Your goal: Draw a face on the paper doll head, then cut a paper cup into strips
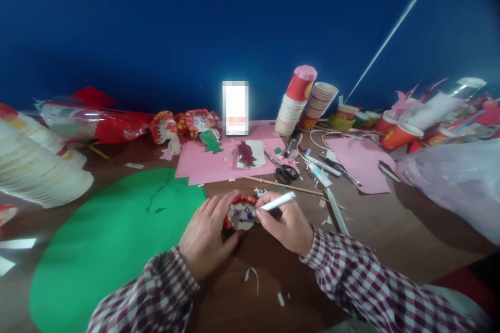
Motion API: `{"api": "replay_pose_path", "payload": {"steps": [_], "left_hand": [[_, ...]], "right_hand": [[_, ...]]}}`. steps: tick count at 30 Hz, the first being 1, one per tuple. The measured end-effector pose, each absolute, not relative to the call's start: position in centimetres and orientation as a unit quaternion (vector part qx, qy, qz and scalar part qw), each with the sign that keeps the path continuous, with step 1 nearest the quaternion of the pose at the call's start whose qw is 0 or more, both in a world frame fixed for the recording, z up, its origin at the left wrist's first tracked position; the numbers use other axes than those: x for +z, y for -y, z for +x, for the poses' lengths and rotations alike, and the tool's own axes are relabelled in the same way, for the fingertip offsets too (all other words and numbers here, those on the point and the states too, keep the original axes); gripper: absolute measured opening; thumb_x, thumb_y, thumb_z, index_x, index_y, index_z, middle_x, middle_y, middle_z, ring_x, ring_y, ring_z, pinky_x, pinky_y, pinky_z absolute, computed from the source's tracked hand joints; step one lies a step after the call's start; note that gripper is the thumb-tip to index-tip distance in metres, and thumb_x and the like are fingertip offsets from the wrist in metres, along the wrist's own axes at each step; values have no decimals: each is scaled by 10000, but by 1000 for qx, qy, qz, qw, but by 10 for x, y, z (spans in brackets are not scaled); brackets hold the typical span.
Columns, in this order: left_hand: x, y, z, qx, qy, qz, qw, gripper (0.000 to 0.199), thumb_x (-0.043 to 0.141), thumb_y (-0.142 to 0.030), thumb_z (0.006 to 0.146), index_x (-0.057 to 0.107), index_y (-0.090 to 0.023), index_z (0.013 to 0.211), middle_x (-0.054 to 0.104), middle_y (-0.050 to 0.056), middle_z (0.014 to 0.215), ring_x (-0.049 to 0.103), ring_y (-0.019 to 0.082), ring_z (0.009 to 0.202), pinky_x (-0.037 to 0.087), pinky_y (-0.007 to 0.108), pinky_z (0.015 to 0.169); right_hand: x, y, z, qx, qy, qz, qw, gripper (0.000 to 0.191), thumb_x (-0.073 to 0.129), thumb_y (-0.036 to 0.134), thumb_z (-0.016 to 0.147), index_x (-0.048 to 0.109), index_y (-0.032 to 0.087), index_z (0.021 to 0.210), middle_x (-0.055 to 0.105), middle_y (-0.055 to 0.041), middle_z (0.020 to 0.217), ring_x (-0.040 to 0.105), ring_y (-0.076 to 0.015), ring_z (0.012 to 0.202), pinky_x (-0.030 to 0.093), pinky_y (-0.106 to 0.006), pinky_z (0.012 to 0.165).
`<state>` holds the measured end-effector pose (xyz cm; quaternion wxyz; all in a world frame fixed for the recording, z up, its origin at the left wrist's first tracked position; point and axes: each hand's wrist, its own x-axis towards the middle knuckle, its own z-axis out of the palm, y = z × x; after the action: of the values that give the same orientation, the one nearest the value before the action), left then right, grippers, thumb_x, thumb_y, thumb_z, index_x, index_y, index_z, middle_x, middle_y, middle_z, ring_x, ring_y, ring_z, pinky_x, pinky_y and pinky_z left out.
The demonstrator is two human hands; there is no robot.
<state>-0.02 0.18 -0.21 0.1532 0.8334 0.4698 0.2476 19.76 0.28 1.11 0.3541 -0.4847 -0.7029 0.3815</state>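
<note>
A small round paper face (241, 217) with a frilly red rim and drawn eyes lies on the brown table in front of me. My left hand (209, 234) grips its left edge, fingers curled over the rim and thumb at the lower side. Pinched in my right hand (284, 222) is a white marker (277, 201), its dark tip at the lower part of the face. Behind the hands are a bamboo stick (283, 185) and black-handled scissors (286, 173).
Green paper (117, 244) covers the left of the table, and pink sheets (199, 158) lie at the back. Stacked paper cups (291, 112) stand behind the scissors. A plastic bag (457, 182) is at right. Paper scraps are scattered about.
</note>
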Motion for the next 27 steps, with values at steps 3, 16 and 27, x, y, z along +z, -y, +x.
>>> {"api": "replay_pose_path", "payload": {"steps": [3, 16, 27], "left_hand": [[-2, -2, 0, 247, -470, 833, 155, 661, 598, -244, 717, 312, -211, 1312, 513, 92, 1207, 477, 257, 1076, 402, 427, 901], [-2, -2, 1, 236, -480, 832, 147, 651, 600, -249, 719, 319, -196, 1304, 515, 89, 1203, 467, 248, 1077, 402, 412, 906], [-1, -2, 0, 244, -474, 833, 149, 650, 588, -255, 722, 316, -208, 1310, 519, 94, 1205, 482, 256, 1071, 410, 431, 893]], "right_hand": [[11, -3, 197, 381, 705, -483, 355, 77, 506, 241, 833, 553, 181, 820, 565, 7, 638, 488, -109, 537, 388, -223, 514], [16, -7, 199, 391, 648, -508, 411, 94, 501, 217, 816, 519, 173, 736, 454, 44, 543, 398, -82, 462, 308, -191, 437], [17, -6, 199, 360, 674, -515, 389, 85, 498, 219, 816, 532, 176, 751, 528, 19, 595, 455, -99, 506, 356, -200, 479]]}}
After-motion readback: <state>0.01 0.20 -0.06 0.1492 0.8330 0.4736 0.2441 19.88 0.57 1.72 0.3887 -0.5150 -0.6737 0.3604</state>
